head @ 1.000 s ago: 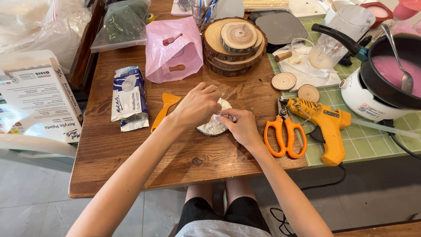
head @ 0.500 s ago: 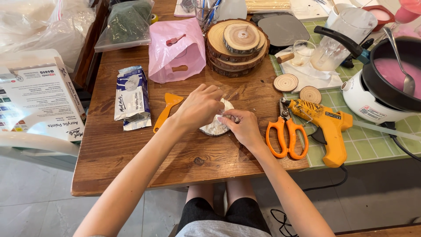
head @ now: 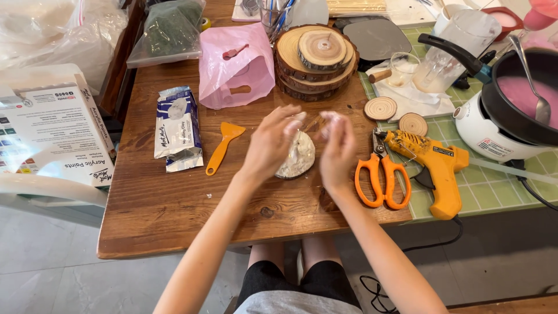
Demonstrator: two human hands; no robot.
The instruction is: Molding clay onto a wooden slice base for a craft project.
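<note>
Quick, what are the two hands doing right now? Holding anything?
Left hand: open, fingers spread, holding nothing, just above the white clay lump.
Right hand: open, holding nothing, beside the lump.

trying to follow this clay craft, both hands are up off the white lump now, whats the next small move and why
Probably bring both hands back down onto the white clay lump. The left hand and right hand hover just above it, holding no tool, and their fingers look dusted white. The lump on the wooden table looks uneven, and the orange scraper lies untouched beside it.
</note>
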